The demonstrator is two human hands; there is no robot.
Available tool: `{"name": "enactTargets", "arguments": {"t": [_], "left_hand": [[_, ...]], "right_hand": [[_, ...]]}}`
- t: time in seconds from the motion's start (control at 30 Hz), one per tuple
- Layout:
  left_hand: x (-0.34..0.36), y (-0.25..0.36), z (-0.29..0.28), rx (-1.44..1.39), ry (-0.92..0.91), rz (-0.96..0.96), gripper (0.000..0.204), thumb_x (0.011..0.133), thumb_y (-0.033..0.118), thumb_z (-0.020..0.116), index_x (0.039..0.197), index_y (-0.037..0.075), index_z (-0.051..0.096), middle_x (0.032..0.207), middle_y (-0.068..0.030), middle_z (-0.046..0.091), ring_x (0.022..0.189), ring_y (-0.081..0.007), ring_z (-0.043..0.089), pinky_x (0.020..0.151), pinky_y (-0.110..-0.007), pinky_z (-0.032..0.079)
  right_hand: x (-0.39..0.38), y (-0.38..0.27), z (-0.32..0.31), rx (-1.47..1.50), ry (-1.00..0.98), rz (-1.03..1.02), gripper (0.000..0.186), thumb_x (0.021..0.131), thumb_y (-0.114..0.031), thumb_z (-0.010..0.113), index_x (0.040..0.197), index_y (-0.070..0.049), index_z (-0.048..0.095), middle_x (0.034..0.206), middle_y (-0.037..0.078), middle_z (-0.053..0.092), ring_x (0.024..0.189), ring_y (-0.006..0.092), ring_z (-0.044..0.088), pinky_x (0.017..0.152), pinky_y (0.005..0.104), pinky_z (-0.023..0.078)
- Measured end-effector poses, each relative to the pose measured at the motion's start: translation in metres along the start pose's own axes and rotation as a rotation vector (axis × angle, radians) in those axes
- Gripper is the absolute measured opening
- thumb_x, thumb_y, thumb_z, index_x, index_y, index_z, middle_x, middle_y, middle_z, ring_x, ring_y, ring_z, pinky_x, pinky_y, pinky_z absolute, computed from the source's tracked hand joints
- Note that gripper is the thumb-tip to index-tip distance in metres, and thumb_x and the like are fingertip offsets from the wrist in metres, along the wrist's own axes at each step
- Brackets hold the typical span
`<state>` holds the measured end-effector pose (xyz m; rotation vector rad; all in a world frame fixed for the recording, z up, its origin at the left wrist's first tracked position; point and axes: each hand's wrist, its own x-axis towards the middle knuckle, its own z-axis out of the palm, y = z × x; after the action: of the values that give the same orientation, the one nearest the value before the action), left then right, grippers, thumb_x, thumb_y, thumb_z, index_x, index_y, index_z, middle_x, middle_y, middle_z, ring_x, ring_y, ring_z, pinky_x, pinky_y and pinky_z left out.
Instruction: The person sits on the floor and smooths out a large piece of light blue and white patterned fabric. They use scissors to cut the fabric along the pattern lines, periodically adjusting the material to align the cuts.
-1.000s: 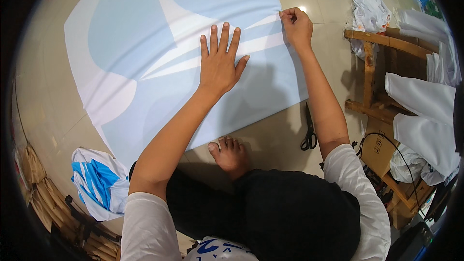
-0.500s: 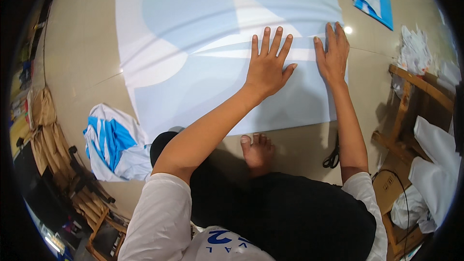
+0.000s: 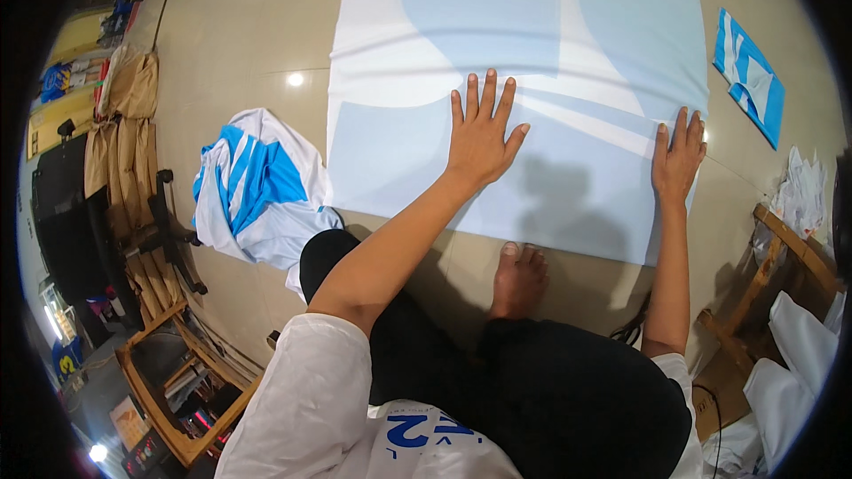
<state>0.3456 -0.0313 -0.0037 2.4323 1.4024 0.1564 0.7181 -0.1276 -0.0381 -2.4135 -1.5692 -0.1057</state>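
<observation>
A large sheet of white fabric (image 3: 382, 62) with pale blue curved shapes lies spread on the tiled floor in front of me. Flat on its middle rests my left hand (image 3: 482, 131), fingers spread, holding nothing. My right hand (image 3: 679, 155) presses on the sheet's right edge with fingers stretched out. Shallow wrinkles run across the fabric just beyond both hands. My bare foot (image 3: 519, 282) stands by the near edge of the sheet.
At left lies a crumpled blue and white cloth (image 3: 266, 182). Folded blue and white fabric (image 3: 750, 80) is at the far right. A wooden frame (image 3: 741, 319) with white cloth stands right; brown paper bundles (image 3: 133, 160) and a wooden stand (image 3: 177, 390) are at left.
The view has turned, so everything appears shifted right. My left hand has slid left on the sheet relative to my right; both stay flat on it.
</observation>
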Motion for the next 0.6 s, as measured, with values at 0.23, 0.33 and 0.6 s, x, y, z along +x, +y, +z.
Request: {"name": "enactTargets", "arguments": {"t": [0.23,0.33,0.6], "left_hand": [[-0.041,-0.069,-0.016,0.012,0.092,-0.156,0.076,0.11,0.051,0.046,0.172,0.011,0.025,0.178,-0.0255,0.015,0.163,-0.0506,0.008,0.129,-0.068,0.006],[-0.067,-0.113,-0.029,0.048,0.124,-0.232,0.076,0.11,0.051,0.047,0.172,0.012,0.026,0.177,-0.026,0.016,0.163,-0.051,0.009,0.129,-0.068,0.006],[-0.097,-0.193,-0.048,0.058,0.197,-0.228,0.073,0.11,0.051,0.046,0.172,0.017,0.027,0.178,-0.0229,0.016,0.163,-0.0486,0.012,0.13,-0.066,0.009]], "right_hand": [[0.003,0.005,0.008,-0.04,0.014,-0.052,0.064,0.112,-0.044,0.047,0.164,-0.006,0.043,0.17,0.027,0.035,0.159,0.0431,0.031,0.128,0.0583,0.022],[0.003,0.004,0.012,-0.05,0.005,-0.043,0.064,0.113,-0.044,0.046,0.164,-0.006,0.043,0.17,0.027,0.035,0.159,0.0434,0.031,0.128,0.0586,0.022],[0.006,0.013,0.011,-0.061,0.012,-0.071,0.065,0.113,-0.045,0.045,0.164,-0.004,0.042,0.171,0.027,0.034,0.159,0.0438,0.03,0.128,0.058,0.022]]}}
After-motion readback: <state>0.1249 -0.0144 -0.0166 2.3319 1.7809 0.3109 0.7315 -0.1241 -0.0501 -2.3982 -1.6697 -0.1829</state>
